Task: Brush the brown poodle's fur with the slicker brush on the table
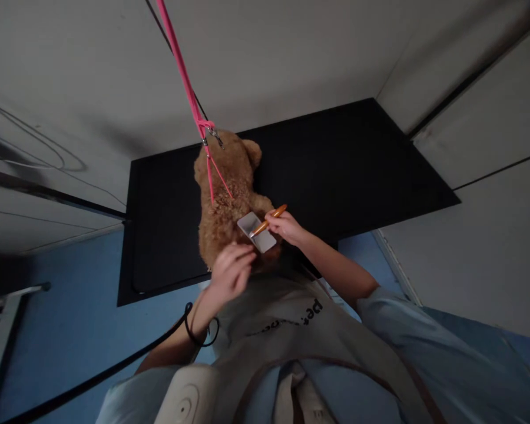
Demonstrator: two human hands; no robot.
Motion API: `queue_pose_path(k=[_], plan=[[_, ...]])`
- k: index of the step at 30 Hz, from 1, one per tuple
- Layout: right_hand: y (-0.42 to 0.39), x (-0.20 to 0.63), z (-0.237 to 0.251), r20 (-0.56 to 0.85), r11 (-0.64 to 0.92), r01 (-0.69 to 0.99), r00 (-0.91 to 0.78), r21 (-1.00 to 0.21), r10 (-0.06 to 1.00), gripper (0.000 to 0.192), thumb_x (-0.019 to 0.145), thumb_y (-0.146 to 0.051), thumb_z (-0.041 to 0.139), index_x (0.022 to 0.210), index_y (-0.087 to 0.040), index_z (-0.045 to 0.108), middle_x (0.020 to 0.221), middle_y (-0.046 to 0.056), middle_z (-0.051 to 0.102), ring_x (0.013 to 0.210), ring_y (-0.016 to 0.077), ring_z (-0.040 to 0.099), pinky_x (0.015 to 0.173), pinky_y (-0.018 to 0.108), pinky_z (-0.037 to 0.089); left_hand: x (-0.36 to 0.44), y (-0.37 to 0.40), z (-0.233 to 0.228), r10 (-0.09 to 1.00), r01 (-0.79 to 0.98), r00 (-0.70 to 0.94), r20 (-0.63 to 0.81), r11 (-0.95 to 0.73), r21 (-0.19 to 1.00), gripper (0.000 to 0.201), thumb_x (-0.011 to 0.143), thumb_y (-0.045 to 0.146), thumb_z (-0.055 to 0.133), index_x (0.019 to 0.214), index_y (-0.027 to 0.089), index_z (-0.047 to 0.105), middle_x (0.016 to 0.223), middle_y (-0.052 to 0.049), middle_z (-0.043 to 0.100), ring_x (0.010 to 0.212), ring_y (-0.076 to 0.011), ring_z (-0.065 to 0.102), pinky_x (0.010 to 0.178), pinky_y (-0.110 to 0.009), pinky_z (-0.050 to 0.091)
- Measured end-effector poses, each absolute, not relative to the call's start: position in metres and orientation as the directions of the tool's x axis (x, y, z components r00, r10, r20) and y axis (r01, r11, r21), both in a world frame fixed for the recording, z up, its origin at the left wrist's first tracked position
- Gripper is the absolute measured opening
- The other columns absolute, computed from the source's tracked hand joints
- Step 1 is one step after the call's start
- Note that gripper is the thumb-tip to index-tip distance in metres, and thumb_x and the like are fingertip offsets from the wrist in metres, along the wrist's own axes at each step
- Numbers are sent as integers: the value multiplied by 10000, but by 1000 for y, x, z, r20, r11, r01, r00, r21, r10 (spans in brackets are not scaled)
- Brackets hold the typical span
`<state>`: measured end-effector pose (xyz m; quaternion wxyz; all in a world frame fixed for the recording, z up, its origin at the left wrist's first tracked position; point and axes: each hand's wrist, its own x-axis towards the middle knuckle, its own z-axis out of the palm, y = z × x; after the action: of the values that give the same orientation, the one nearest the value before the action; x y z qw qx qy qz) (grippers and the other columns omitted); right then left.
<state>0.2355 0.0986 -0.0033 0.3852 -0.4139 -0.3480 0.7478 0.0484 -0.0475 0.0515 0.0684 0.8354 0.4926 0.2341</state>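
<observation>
Head view, right hand (285, 227) gripping orange-handled slicker brush (258, 231) on curly brown dog (227, 197), centre frame, left hand (229, 272) half-curled at dog's rump, grip unclear, dog's face hidden, pink leash (183, 73) toward 11 o'clock, black table (335, 165) open toward 2 o'clock.

Curly, fluffy dog (223, 194); matt black table (335, 165); glossy orange-handled brush (260, 228).

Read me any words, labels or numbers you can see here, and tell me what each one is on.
"pet": dark print on the apron, seen upside down; the rest of that line is lost in a fold and unreadable.
No lettering shows on the brush, the pink leash or the black table.
</observation>
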Motion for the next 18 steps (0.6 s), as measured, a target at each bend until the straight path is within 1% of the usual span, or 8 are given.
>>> queue_pose_path(k=[2, 5, 7, 10, 12, 15, 16, 18], plan=[[100, 243, -5, -446, -481, -327, -181, -814, 877, 269, 657, -347, 679, 720, -188, 470, 505, -82, 410, 479, 68, 412, 491, 198, 333, 43, -35, 44, 906, 898, 174, 385, -307, 316, 317, 880, 279, 468, 1146, 193, 619, 1183, -129, 581, 1133, -247, 513, 993, -463, 385], [95, 253, -3, -373, -301, -408, 107, -862, 922, 246, 679, -338, 641, 738, -204, 443, 505, -96, 368, 486, 66, 398, 506, 192, 341, 39, -18, 19, 935, 945, 145, 324, -228, 236, 300, 857, 335, 527, 1069, 184, 674, 1013, -128, 632, 949, -239, 577, 825, -375, 458], [85, 254, -2, -295, -281, -398, -25, -873, 955, 254, 678, -361, 651, 748, -204, 464, 522, -85, 391, 505, 71, 425, 513, 195, 347, 36, -15, 3, 945, 937, 164, 283, -238, 255, 266, 874, 283, 480, 987, 179, 697, 825, -95, 656, 788, -193, 602, 719, -299, 466], [77, 251, -3, -315, -396, -277, -293, -876, 903, 304, 641, -407, 692, 752, -185, 516, 543, -64, 442, 519, 79, 449, 495, 197, 330, 27, -22, -11, 954, 905, 169, 248, -250, 345, 266, 871, 235, 436, 949, 179, 684, 818, -70, 695, 737, -165, 634, 696, -258, 478], [80, 254, -3, -336, -365, -218, -160, -905, 928, 311, 628, -416, 693, 727, -175, 524, 537, -63, 436, 516, 73, 425, 481, 190, 303, 19, -28, -14, 960, 887, 155, 233, -239, 395, 263, 861, 228, 431, 936, 179, 677, 838, -61, 711, 741, -159, 654, 707, -249, 490], [83, 257, 5, -222, -193, -185, 154, -964, 963, 273, 670, -407, 655, 721, -175, 521, 549, -61, 437, 521, 64, 393, 480, 182, 289, 12, -34, -16, 964, 880, 129, 233, -220, 422, 259, 838, 221, 433, 901, 162, 678, 773, -64, 711, 683, -157, 660, 666, -244, 499], [80, 254, 8, -188, -162, -190, 127, -968, 974, 264, 685, -405, 646, 734, -175, 526, 559, -57, 450, 522, 64, 395, 484, 183, 296, 11, -36, -17, 964, 882, 128, 232, -218, 418, 254, 828, 224, 439, 883, 159, 679, 752, -66, 708, 666, -161, 658, 651, -247, 500], [73, 243, 13, -193, -219, -212, -135, -952, 972, 271, 691, -415, 648, 752, -175, 536, 564, -52, 465, 513, 67, 403, 487, 189, 312, 10, -38, -19, 966, 885, 132, 220, -215, 413, 242, 812, 233, 452, 856, 161, 679, 724, -65, 702, 634, -162, 650, 626, -251, 498]])
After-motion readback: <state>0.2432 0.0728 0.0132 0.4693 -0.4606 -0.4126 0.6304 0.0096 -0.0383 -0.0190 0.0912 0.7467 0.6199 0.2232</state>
